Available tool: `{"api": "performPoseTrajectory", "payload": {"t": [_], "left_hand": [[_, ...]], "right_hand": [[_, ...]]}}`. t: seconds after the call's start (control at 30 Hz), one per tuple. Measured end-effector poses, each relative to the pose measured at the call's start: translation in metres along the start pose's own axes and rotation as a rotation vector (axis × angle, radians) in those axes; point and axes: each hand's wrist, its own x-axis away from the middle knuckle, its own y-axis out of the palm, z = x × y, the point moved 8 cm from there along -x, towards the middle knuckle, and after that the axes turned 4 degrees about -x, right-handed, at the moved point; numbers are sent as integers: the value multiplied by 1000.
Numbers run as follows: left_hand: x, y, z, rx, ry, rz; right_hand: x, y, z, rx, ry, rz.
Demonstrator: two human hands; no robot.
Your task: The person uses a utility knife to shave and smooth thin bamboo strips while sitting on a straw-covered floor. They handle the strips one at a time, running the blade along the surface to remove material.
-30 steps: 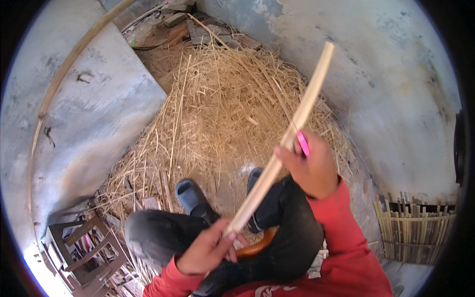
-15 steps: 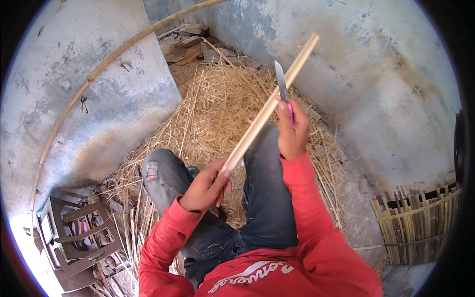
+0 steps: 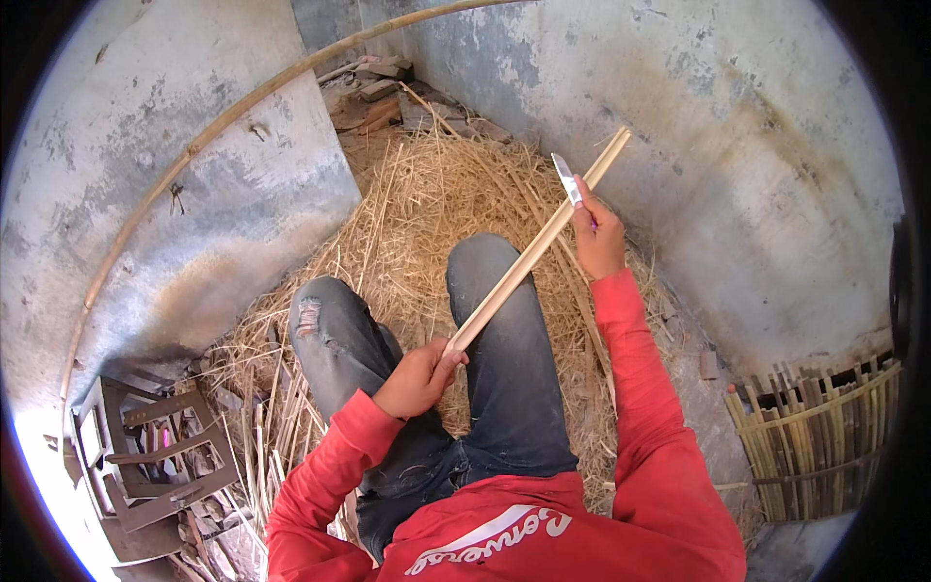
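A long, pale split bamboo strip [image 3: 519, 272] slants across my lap, its far end up and to the right. My left hand [image 3: 419, 376] is closed round the strip's near end, above the gap between my thighs. Farther up, my right hand [image 3: 599, 238] grips a knife [image 3: 566, 178] by its handle, which the fingers mostly cover. The blade points up and left and lies against or just over the strip near its far end; whether it touches I cannot tell. Part of the strip rests over my right knee [image 3: 485, 267].
Straw-like shavings [image 3: 417, 209] heap on the floor ahead. A long curved pole [image 3: 199, 143] leans along the left wall. At lower left stands a brown metal frame [image 3: 160, 446]; at right, a slatted bamboo basket [image 3: 815, 436]. Bricks [image 3: 381, 80] lie in the far corner.
My right hand and the knife have moved slightly right and down. The strip's far end has dropped lower, and my right knee now shows more beneath it. Left hand keeps its grip.
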Motion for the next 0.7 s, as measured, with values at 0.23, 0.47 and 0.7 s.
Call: {"api": "performPoseTrajectory", "payload": {"t": [0.23,0.47,0.7], "left_hand": [[-3,5,-11,223,-198,-44],[-5,10,-10,388,-234,-111],[-4,14,-10,552,-215,-226]], "right_hand": [[66,49,-35,7,-3,-286],[126,63,-92,238,-127,-430],[166,78,-97,-165,-11,-598]]}}
